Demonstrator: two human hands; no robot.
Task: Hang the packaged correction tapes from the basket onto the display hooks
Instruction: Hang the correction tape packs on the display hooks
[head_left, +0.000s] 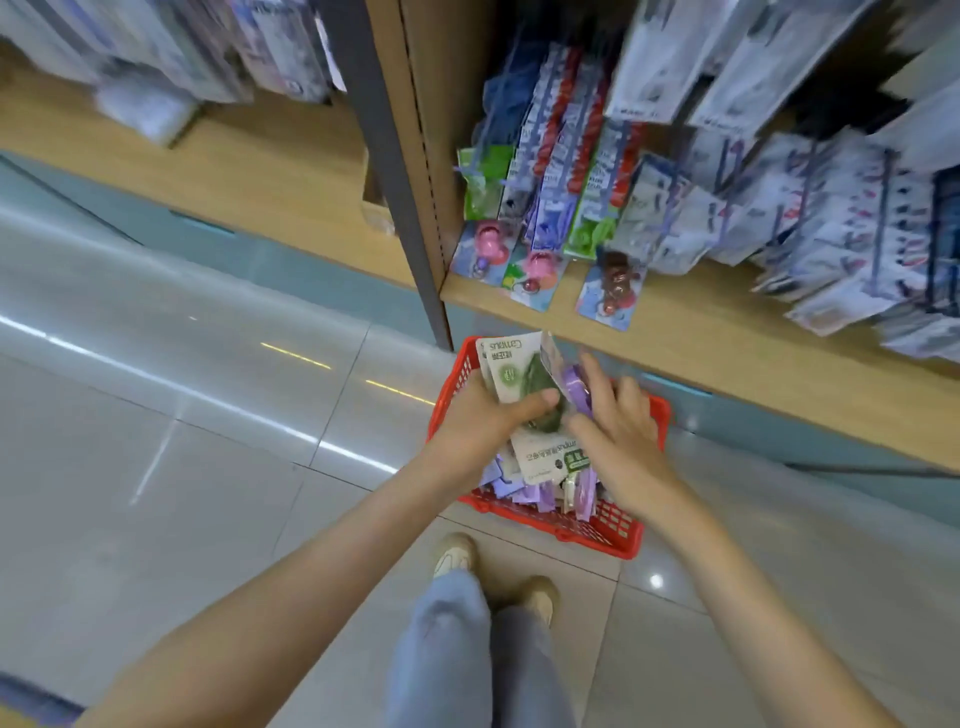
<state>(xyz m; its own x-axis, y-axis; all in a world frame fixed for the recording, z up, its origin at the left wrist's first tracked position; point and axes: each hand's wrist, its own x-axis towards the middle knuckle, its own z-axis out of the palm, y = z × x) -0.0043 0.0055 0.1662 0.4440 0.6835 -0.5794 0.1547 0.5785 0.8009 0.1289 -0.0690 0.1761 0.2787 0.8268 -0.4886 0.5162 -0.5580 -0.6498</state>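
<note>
Early going: my left hand (478, 421) grips green packs (511, 374), my right hand (623, 436) pinches a purple pack (574, 382); the basket (587, 530) below my fingers (595, 366) looks full.

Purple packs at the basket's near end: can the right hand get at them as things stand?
Probably yes. The right hand hovers just above the basket, and the purple packs lie uncovered on top near its rim.

Red basket (597, 530): open top, packets (524, 491) heaped at near rim. Wooden shelf ledge (675, 332) runs just beyond its far edge; grey upright (410, 208) near far-left corner. Hanging packages (571, 156) crowd above ledge. Tiled floor (182, 415) open leftward.
</note>
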